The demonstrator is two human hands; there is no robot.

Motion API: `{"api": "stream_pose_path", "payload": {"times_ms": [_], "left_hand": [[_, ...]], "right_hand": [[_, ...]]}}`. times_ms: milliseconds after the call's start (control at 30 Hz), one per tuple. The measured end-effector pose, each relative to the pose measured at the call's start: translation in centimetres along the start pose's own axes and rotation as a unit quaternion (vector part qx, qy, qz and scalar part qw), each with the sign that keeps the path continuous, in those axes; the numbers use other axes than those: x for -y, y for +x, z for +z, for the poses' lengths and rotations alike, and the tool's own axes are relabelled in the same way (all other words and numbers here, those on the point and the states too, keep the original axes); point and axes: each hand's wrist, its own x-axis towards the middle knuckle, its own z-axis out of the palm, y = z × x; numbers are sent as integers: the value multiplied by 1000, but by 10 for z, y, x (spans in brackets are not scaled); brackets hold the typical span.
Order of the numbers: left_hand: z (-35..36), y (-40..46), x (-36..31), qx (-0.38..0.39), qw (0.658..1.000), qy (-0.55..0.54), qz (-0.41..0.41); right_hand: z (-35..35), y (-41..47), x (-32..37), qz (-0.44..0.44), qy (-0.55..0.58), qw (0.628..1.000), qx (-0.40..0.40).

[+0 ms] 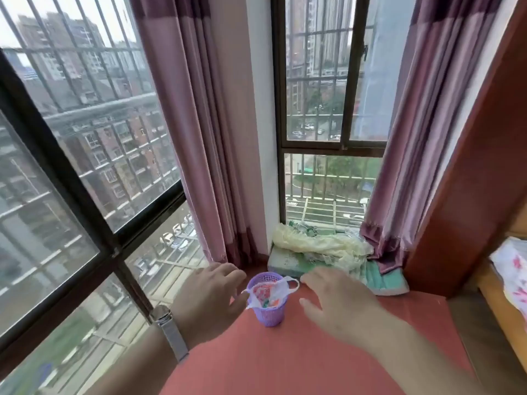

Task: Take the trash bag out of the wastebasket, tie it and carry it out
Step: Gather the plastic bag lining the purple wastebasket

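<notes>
A small lilac perforated plastic wastebasket (269, 302) is seen standing upright on a red-orange window ledge (313, 360), set toward the ledge's left edge by the dark-framed barred window (85, 172). A thin white plastic trash bag (271, 293) is held inside it, its handles draped over the rim and colourful scraps showing within. The left hand (211, 297), with a silver wristwatch (168, 329) worn on the wrist, is spread with fingers apart just beside the basket's left wall; contact cannot be told. The right hand (339, 303) is likewise opened, nothing gripped, near the right side. Behind, the corner is crowded by a green cushion (379, 280) and crumpled pale yellow plastic (319, 243) below purple curtains (205, 132). Bare ledge is left in front of the basket.
</notes>
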Motion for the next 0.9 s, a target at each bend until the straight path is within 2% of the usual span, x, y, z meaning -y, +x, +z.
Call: {"api": "stream_pose_path", "payload": {"times_ms": [100, 267, 400, 633, 900], "left_hand": [[21, 29, 23, -9, 1000, -14, 11], [81, 87, 72, 36, 998, -56, 20], [131, 144, 127, 83, 991, -89, 50], [176, 238, 230, 101, 983, -134, 71], [216, 314, 266, 116, 982, -127, 73]], "right_hand": [[12, 35, -12, 5, -6, 1000, 1], [46, 107, -23, 26, -23, 999, 30], [70, 183, -27, 60, -39, 994, 78], [90, 313, -24, 105, -17, 991, 79], [119, 391, -54, 117, -1, 987, 113]]}}
